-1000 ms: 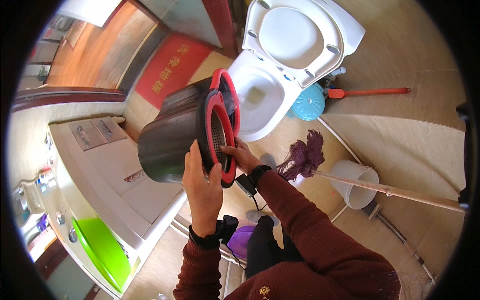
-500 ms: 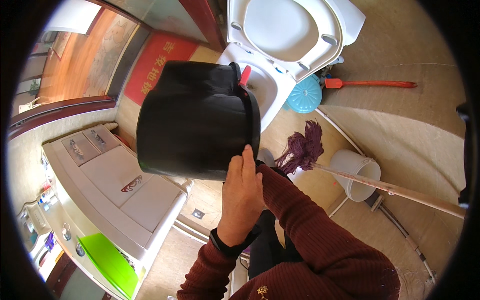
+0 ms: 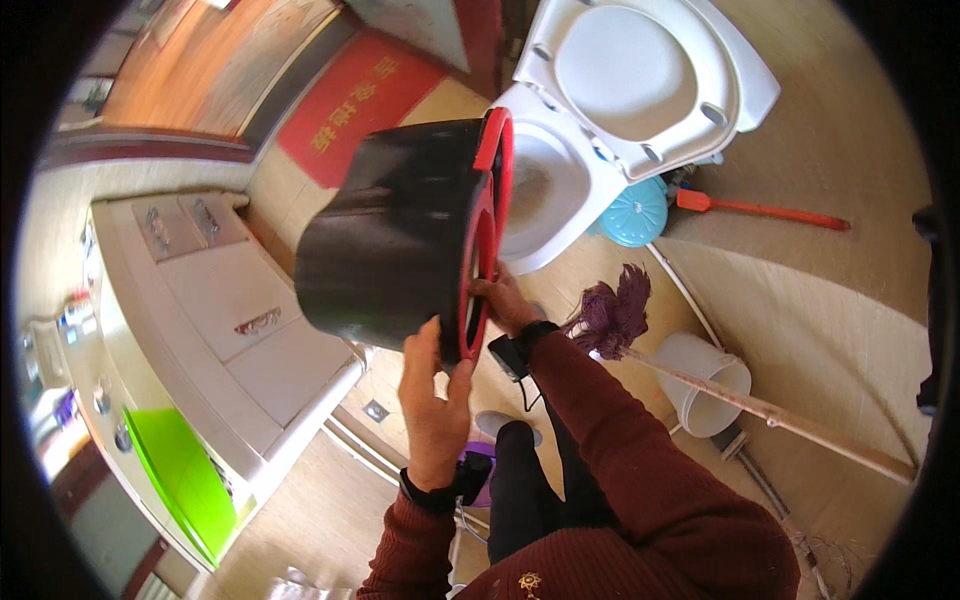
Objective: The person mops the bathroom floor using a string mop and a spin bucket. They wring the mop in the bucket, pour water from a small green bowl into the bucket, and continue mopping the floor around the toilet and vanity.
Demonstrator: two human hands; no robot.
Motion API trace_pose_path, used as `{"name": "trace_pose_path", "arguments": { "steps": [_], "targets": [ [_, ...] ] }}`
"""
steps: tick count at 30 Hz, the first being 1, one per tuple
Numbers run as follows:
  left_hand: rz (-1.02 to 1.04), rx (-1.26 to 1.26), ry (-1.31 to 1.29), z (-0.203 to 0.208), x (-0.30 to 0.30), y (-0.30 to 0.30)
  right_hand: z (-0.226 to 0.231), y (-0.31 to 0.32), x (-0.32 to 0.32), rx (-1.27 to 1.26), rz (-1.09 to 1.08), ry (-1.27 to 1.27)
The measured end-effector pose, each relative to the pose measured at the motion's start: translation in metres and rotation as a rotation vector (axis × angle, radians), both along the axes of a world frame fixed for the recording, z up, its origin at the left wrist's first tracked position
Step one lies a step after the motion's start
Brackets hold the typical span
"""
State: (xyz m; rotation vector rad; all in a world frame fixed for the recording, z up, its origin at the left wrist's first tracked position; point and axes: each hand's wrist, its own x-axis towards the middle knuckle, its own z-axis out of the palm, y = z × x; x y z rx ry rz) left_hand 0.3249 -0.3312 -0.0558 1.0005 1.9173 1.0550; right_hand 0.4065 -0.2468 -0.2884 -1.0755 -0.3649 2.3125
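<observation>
Beige bathroom floor (image 3: 570, 270), black-and-red bucket (image 3: 390, 240) tipped sideways in mid-air near the left rim of the toilet (image 3: 582, 200), person's right hand (image 3: 508, 302) gripping its mouth, left hand (image 3: 432, 415) clasping its lower edge

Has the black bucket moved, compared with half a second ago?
Yes. Judged against the toilet, the black bucket has shifted left in the view, uncovering more of the bowl.
</observation>
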Motion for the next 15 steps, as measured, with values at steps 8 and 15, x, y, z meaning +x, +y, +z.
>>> {"name": "trace_pose_path", "arguments": {
  "steps": [8,15],
  "targets": [
    [0.562,0.152,-0.374,-0.048,-0.012,-0.137,0.037,-0.010,0.008,0.440,0.258,-0.510],
    [0.852,-0.021,-0.544,-0.109,0.034,-0.295,0.032,-0.119,0.002,0.880,0.555,-0.828]
  ]
}}
